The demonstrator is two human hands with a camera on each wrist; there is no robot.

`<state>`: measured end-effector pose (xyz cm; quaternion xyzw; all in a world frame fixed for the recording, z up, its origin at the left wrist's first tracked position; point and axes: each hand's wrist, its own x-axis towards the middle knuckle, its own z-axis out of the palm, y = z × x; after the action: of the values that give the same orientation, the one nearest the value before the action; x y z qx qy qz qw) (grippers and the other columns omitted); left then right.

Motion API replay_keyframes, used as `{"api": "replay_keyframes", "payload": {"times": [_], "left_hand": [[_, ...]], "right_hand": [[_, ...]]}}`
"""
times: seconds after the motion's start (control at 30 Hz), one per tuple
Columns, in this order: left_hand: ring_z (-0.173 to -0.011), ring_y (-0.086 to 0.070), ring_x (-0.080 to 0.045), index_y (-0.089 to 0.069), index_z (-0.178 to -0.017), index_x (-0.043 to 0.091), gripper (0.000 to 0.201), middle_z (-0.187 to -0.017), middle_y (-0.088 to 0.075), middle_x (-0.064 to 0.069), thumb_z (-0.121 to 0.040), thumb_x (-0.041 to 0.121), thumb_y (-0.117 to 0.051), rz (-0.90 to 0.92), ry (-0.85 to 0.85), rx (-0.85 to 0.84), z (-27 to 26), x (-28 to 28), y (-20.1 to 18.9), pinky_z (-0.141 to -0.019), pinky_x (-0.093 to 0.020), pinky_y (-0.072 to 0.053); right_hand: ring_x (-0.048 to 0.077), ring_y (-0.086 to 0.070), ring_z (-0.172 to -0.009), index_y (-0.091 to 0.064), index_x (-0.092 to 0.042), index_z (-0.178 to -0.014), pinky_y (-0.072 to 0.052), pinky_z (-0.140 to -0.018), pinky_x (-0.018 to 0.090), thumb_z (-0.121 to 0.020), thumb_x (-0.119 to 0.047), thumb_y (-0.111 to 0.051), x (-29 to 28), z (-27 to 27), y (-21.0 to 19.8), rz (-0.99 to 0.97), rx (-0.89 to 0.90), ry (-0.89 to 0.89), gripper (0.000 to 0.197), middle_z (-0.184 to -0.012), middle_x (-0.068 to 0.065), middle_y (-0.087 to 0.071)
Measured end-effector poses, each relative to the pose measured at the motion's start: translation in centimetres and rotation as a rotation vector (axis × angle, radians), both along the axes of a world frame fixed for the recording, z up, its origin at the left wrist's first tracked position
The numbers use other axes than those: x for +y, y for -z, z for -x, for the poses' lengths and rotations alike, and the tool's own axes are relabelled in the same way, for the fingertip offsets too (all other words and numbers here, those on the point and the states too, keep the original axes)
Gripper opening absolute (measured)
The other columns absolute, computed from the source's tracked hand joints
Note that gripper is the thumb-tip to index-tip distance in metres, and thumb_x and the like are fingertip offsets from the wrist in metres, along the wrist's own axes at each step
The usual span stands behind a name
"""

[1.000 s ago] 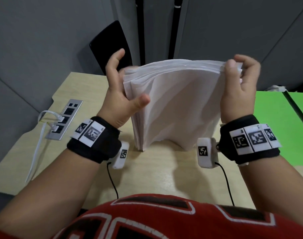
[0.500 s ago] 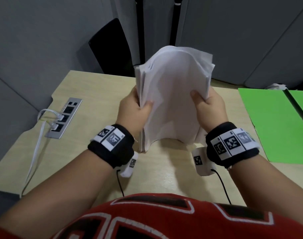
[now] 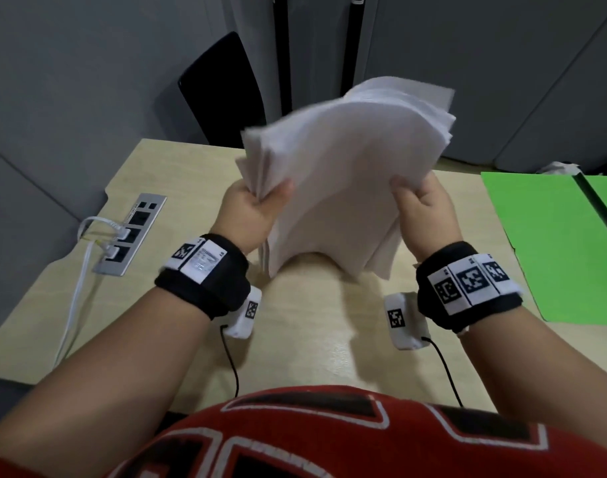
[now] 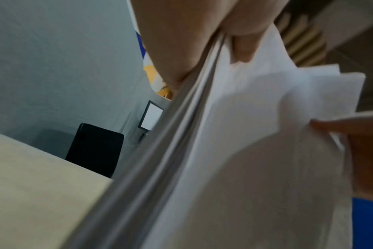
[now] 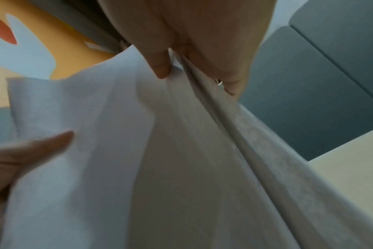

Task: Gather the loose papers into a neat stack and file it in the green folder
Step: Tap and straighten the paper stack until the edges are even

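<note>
**Papers held upright over the surface**

Surface [image 3: 312, 339] – pale wood, with the folder [image 3: 543, 243] lying open at its right. The papers [image 3: 347, 188] stand on end above it, long axis tilted up-right. Left hand [image 3: 250, 212] and right hand [image 3: 426, 208] – fingers clamped on the side edges.

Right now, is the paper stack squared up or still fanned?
Fanned. The paper stack is held off the desk by the left hand and right hand; its top edges are stepped and its bottom corners splay.
</note>
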<state>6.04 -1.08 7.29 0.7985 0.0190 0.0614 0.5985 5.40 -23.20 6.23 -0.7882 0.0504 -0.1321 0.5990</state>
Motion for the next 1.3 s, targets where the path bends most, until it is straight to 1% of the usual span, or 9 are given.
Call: {"api": "replay_keyframes", "payload": {"times": [0.13,0.23,0.4,0.57,0.77,0.9,1.1,1.17,1.3], "left_hand": [[-0.093,-0.071,-0.013,-0.067,-0.096,0.026,0.023,-0.095,-0.072,0.006,-0.074,0.030,-0.074,0.193,0.048,-0.139,0.1,0.9,-1.0,-0.081,-0.030,-0.058],[-0.096,-0.069,-0.015,-0.063,-0.097,0.028,0.045,-0.100,-0.071,0.006,-0.056,0.037,-0.079,0.087,0.103,0.062,0.1,1.0,1.6,-0.088,-0.037,-0.056],[-0.097,-0.067,-0.022,-0.064,-0.104,0.019,0.025,-0.105,-0.071,-0.003,-0.081,0.029,-0.062,0.064,0.030,0.180,-0.1,0.5,3.7,-0.094,-0.043,-0.052],[-0.077,-0.056,-0.016,-0.057,-0.091,0.023,0.006,-0.087,-0.061,-0.004,-0.091,0.017,-0.055,-0.114,-0.028,-0.076,-1.4,1.1,0.7,-0.069,-0.027,-0.045],[-0.107,-0.067,-0.017,-0.064,-0.106,0.025,0.023,-0.108,-0.070,0.002,-0.089,0.011,-0.057,0.378,0.008,-0.068,-2.0,1.4,-0.1,-0.096,-0.036,-0.052],[-0.098,-0.069,-0.011,-0.063,-0.106,0.024,0.024,-0.097,-0.074,0.009,-0.092,0.005,-0.056,0.451,0.098,0.039,-1.1,1.0,1.0,-0.087,-0.027,-0.054],[-0.097,-0.069,-0.018,-0.063,-0.107,0.018,0.023,-0.095,-0.075,0.004,-0.089,0.005,-0.057,0.554,0.100,0.094,-1.2,1.4,1.6,-0.092,-0.036,-0.053],[-0.100,-0.068,-0.019,-0.064,-0.108,0.019,0.024,-0.098,-0.075,0.004,-0.088,0.006,-0.057,0.549,0.127,0.103,-1.3,1.7,1.7,-0.094,-0.035,-0.052],[-0.101,-0.068,-0.018,-0.065,-0.106,0.020,0.029,-0.099,-0.075,0.004,-0.079,0.010,-0.063,0.486,0.150,0.142,-1.0,1.7,2.0,-0.094,-0.036,-0.051]], "right_hand": [[0.006,-0.064,-0.097,-0.057,-0.025,-0.115,-0.053,-0.081,0.023,-0.087,-0.022,-0.062,-0.5,0.0,-0.5,-0.231,-0.089,-0.012,0.029,-0.107,-0.005,-0.067],[0.015,-0.064,-0.107,-0.053,-0.024,-0.122,-0.054,-0.093,0.039,-0.077,-0.029,-0.066,-0.4,0.3,0.9,-0.216,0.077,-0.082,0.047,-0.117,-0.001,-0.066],[0.018,-0.062,-0.111,-0.051,-0.025,-0.124,-0.049,-0.100,0.046,-0.084,-0.020,-0.058,0.1,0.3,1.6,-0.120,0.142,-0.136,0.041,-0.119,-0.002,-0.065],[0.009,-0.061,-0.107,-0.035,-0.020,-0.140,-0.050,-0.090,0.029,-0.079,-0.028,-0.073,-1.5,-0.3,1.1,-0.051,0.076,0.084,0.072,-0.132,-0.004,-0.054],[0.011,-0.050,-0.126,-0.024,-0.026,-0.147,-0.044,-0.107,0.039,-0.067,-0.040,-0.079,-2.1,-0.7,1.1,-0.109,0.128,0.007,0.099,-0.143,-0.004,-0.045],[0.012,-0.059,-0.117,-0.040,-0.023,-0.135,-0.050,-0.100,0.043,-0.054,-0.038,-0.085,-2.0,-1.0,0.9,-0.044,0.098,-0.057,0.093,-0.130,-0.003,-0.058],[0.009,-0.027,-0.142,-0.007,-0.027,-0.150,-0.029,-0.117,0.036,-0.050,-0.049,-0.087,-2.9,-0.9,0.3,0.095,0.025,-0.011,0.130,-0.157,-0.005,-0.021],[0.006,-0.041,-0.134,-0.017,-0.023,-0.148,-0.038,-0.109,0.029,-0.054,-0.037,-0.090,-2.8,-0.8,-0.3,0.075,0.023,-0.094,0.119,-0.150,-0.004,-0.036],[0.000,-0.067,-0.084,-0.066,-0.018,-0.100,-0.056,-0.084,0.035,-0.071,-0.011,-0.082,-1.5,-0.2,-1.5,0.040,0.104,-0.103,0.033,-0.093,-0.007,-0.070]]}}
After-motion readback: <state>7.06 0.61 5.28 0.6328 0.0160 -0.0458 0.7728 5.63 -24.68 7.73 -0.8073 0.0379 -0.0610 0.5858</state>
